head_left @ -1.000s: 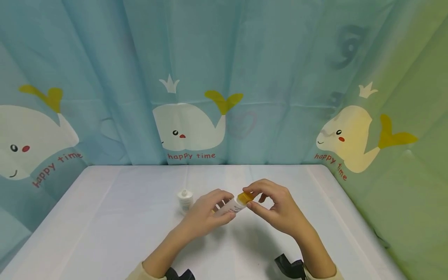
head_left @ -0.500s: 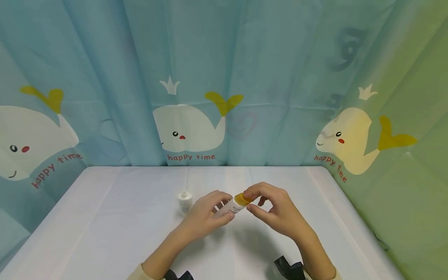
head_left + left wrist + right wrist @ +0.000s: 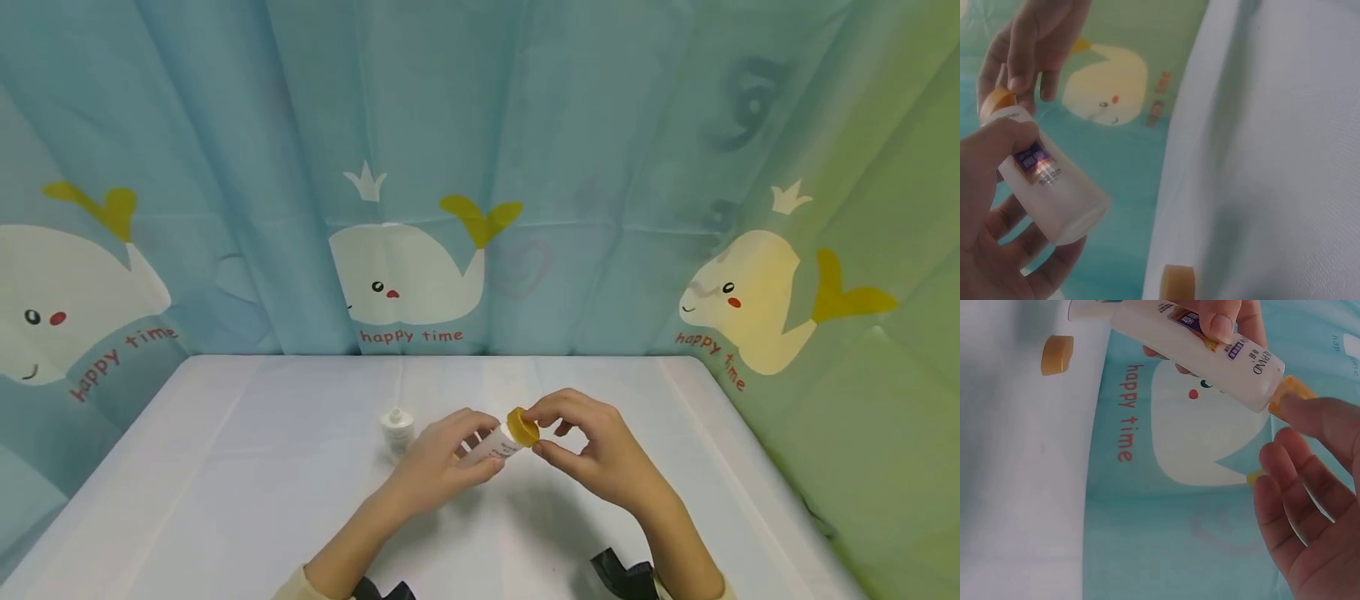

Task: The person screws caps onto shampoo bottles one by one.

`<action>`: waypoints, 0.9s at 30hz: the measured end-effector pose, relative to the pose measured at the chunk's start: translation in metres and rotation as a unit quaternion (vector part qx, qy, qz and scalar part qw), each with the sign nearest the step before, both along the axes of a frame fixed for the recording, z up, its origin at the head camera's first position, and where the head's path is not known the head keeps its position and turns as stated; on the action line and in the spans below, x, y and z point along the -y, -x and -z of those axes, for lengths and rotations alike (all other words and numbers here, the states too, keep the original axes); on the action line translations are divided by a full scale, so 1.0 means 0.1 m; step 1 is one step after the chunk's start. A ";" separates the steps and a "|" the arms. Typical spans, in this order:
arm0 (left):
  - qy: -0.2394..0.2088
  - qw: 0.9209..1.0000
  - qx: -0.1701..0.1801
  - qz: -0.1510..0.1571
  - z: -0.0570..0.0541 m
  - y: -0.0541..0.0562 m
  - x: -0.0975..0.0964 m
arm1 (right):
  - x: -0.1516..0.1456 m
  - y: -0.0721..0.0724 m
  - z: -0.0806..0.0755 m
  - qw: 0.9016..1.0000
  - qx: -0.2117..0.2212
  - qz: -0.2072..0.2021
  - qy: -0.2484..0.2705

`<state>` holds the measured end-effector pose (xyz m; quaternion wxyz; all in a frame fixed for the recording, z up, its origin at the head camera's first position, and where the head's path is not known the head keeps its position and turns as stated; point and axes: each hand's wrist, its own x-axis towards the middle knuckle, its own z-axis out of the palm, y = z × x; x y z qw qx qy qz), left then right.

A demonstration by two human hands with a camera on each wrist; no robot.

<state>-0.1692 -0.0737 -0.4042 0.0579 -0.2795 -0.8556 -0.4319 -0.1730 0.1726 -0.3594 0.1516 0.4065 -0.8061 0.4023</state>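
Note:
Raised over the table, my left hand (image 3: 442,468) grips a white plastic bottle (image 3: 489,448) that tilts up to the right. Its thumb presses beside a purple and orange label, clear in the left wrist view on the bottle (image 3: 1054,181). At the bottle's upper end is a yellow cap (image 3: 522,427); my right hand (image 3: 594,446) pinches it between thumb and index finger. The other right fingers stay loosely bent and free of the bottle, as the right wrist view shows. Whether the cap is loose or threaded on cannot be told.
A second white bottle (image 3: 397,432) stands upright behind my left hand, its narrow neck uncovered. Another yellow cap (image 3: 1057,355) lies on the white table (image 3: 247,483). A blue-green curtain (image 3: 592,125) with printed whales hangs along the table's back and sides.
The yellow cap has turned in my right fingers and its broad face now shows more. My left hand and the bottle have hardly moved.

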 end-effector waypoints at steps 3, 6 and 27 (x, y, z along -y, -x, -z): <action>0.002 1.000 -0.004 0.003 0.02 0.00 -0.01 | 0.00 -0.01 0.01 1.000 0.001 0.008 0.003; 0.004 1.000 -0.006 0.010 0.03 -0.02 -0.01 | 0.02 -0.01 0.03 1.000 0.007 0.010 0.011; -0.001 1.000 -0.007 -0.007 -0.01 -0.01 -0.01 | 0.03 0.01 0.07 0.997 0.023 -0.038 0.066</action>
